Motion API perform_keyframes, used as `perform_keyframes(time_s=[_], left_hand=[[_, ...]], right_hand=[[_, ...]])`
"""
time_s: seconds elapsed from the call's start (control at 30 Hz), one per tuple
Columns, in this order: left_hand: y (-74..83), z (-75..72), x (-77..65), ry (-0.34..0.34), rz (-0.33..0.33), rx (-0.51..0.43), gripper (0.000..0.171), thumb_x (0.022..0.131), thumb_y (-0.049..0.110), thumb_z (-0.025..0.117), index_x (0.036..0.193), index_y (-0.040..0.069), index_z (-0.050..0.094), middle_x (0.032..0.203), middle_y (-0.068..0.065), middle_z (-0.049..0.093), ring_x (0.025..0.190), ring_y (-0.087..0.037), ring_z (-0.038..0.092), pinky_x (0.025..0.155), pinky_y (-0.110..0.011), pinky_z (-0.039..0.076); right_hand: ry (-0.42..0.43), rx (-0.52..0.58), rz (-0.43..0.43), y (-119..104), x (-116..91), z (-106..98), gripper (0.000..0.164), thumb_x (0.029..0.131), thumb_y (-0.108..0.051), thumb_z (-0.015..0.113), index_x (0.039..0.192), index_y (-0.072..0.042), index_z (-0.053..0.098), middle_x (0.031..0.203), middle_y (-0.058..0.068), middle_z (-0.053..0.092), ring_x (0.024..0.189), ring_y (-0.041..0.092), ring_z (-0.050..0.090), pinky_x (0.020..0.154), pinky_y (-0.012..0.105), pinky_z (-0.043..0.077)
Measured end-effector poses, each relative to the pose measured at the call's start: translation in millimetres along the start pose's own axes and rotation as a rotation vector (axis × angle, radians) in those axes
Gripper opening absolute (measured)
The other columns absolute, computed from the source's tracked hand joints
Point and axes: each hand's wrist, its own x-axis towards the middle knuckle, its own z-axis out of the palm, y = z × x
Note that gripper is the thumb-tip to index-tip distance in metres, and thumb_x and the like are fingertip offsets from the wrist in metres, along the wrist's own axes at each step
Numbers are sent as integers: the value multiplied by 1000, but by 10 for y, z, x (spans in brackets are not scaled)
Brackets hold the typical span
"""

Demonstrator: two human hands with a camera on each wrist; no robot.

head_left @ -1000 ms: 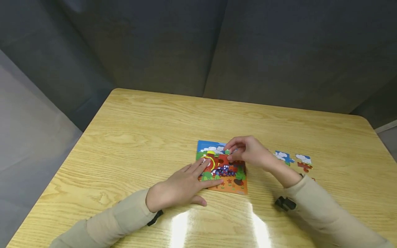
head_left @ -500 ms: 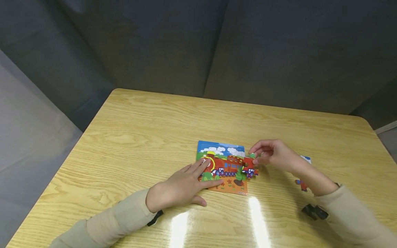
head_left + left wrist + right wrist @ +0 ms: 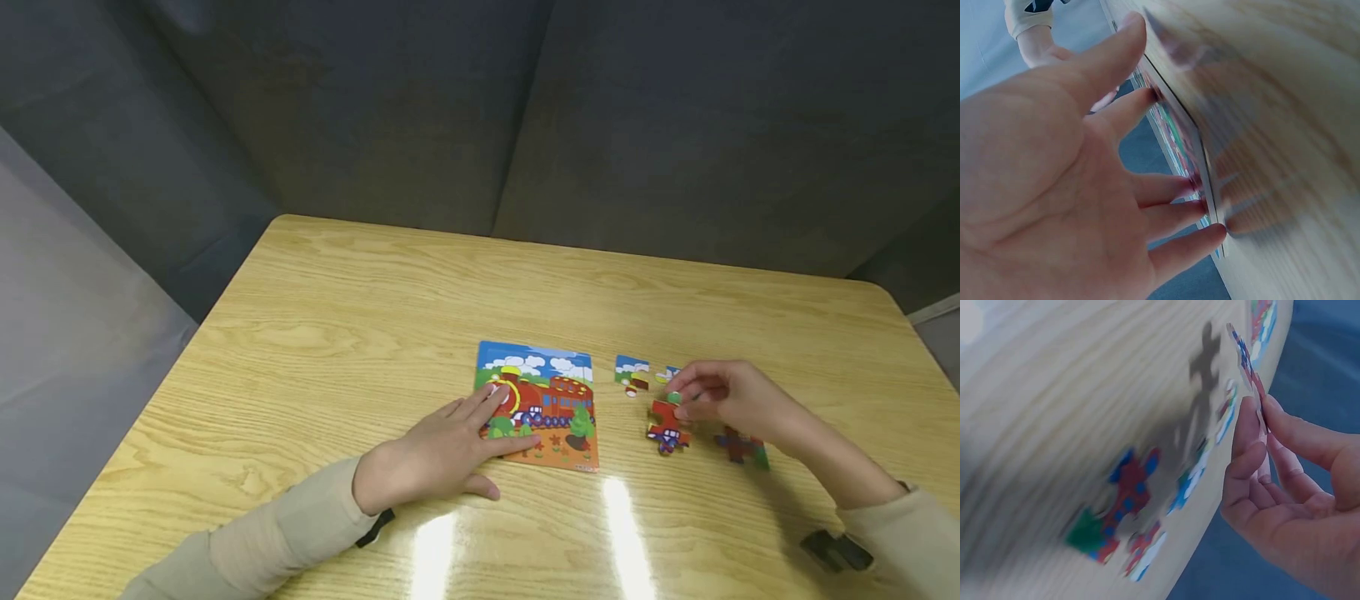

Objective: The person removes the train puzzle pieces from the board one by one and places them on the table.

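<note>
A hand could pass over the bench (image 3: 337,333) left and far of the puzzle board (image 3: 557,454), up to the dark curtain (image 3: 375,108) beyond the far edge. The left hand (image 3: 431,458) bars the board's near-left corner. Right of the board, past a narrow strip, loose pieces (image 3: 632,369) and the right hand (image 3: 738,402) with its raised puzzle piece (image 3: 667,429) obstruct.

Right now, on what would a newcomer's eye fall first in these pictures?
First, probably the colourful train puzzle, lying on the wooden table partly under the left hand. Next, to the puzzle's right, the right hand pinches a red piece above the table. Loose pieces lie near that hand.
</note>
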Motion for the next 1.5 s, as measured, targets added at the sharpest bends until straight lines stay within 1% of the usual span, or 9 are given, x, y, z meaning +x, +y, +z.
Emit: perform_keyframes(time_s=[0.1,0.27,0.33,0.47,0.8,0.97,1.23,1.37,1.5], left_hand=[[-1,4,1,2,2,3,70,91,56,55,154,40,29,161,-19,12,149,-32,10,113,-45,29],[1,5,-2,1,5,1,70,91,56,55,154,40,28,161,-19,12,149,-32,10,113,-45,29],[2,3,-3,1,6,-3,70,91,56,55,154,40,28,161,-19,11,149,-32,10,113,-45,29],[6,-2,-7,3,7,-12,71,91,55,56,154,40,29,162,-19,11,149,-32,10,113,-45,29],[10,-8,-13,7,7,-13,70,91,55,56,154,39,30,161,-19,12,149,-32,10,113,-45,29],[9,-7,-13,10,11,-6,70,91,55,56,154,39,30,161,-19,13,148,-32,11,113,-45,30],[2,-12,-11,3,6,-11,70,91,55,56,154,39,29,161,-19,13,148,-32,10,113,-45,29],[-3,-14,-14,4,9,-23,70,91,55,56,154,39,30,161,-20,13,148,-32,10,113,-45,28],[-12,-20,-13,1,11,-62,70,92,53,56,155,38,29,161,-20,12,149,-32,9,115,-45,26]], right_hand=[[2,5,19,55,-43,-11,26,89,-2,70,113,7,64,91,9,65,79,16,67,71,30,56],[18,-11,50,134,-92,-42,29,88,-8,72,113,4,65,93,10,64,79,14,64,69,31,56],[21,-30,53,165,-105,-50,30,88,-10,73,113,3,65,94,9,64,79,13,63,67,31,56],[27,-58,48,219,-127,-45,28,88,-9,72,113,3,67,93,9,64,79,13,64,66,30,55],[107,-220,-4,255,-128,50,21,84,0,74,105,-2,71,86,3,64,69,7,59,59,26,50],[128,-220,2,246,-131,56,22,83,-2,76,104,-2,70,85,2,63,67,8,58,57,25,49],[123,-205,7,206,-131,38,22,84,-3,74,106,-1,69,84,4,62,66,9,57,57,25,48],[126,-196,-12,183,-119,52,22,84,-2,75,105,0,69,84,3,63,67,9,59,57,26,50],[132,-186,-42,137,-73,74,21,84,1,74,104,1,69,84,3,65,69,8,60,58,25,51]])
